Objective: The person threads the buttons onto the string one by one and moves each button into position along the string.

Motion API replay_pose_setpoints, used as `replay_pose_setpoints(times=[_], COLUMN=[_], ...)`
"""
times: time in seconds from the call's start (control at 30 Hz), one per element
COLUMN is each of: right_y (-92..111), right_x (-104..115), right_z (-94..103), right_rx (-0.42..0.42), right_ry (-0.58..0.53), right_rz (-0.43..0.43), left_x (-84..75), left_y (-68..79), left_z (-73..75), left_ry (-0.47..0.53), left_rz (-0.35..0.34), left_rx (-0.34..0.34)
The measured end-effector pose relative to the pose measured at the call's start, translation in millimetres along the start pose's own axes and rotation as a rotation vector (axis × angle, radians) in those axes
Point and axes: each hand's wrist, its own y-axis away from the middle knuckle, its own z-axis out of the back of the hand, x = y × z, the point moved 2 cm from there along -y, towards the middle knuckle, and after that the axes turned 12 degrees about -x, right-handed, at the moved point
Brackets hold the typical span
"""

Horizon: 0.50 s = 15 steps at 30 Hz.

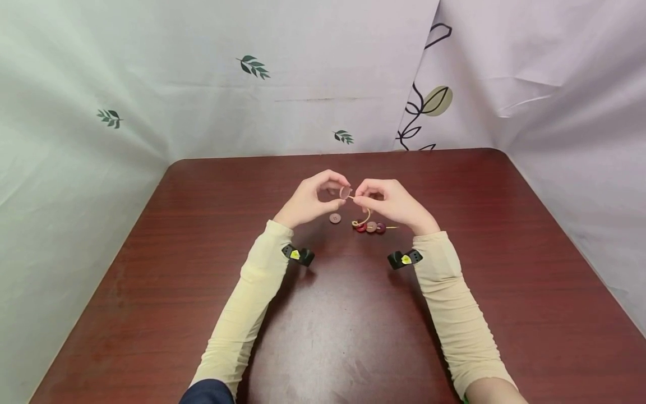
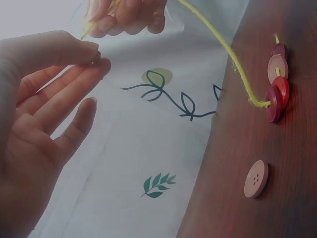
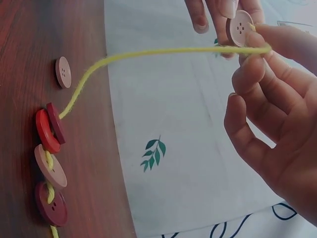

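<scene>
My left hand pinches a pale pink button between thumb and fingers, above the table. Facing it, my right hand pinches a yellow string near its end, and the tip is close against the button's face. Whether the tip has entered a hole I cannot tell. The string runs down to a row of threaded buttons on the table: a dark red button, a bright red button, a pink one and a maroon one. A loose pink button lies nearby.
The dark reddish wooden table spreads around both arms. White cloth with leaf prints hangs behind it and at the sides. Each wrist carries a small black camera, the left camera and the right camera.
</scene>
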Motion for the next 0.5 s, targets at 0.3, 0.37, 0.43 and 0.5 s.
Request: replay_pose_setpoints(times=[0.3, 0.37, 0.43, 0.5], right_y=[-0.8, -0.8, -0.6, -0.5], right_x=[1.2, 0.8, 1.2, 1.8], right_z=[-0.8, -0.6, -0.3, -0.3], right_rx=[-0.014, -0.02, -0.026, -0.026], right_ry=[0.017, 0.019, 0.024, 0.025], right_rz=[-0.001, -0.001, -0.002, -0.004], left_x=[-0.2, -0.3, 0.1, 0.1], left_y=[-0.1, 0.0, 0.1, 0.1], left_z=[-2.5, -2.9, -3.3, -3.4], left_ry=[0.026, 0.028, 0.029, 0.025], left_rz=[0.005, 0.011, 0.013, 0.014], left_rx=[0.014, 0.016, 0.019, 0.023])
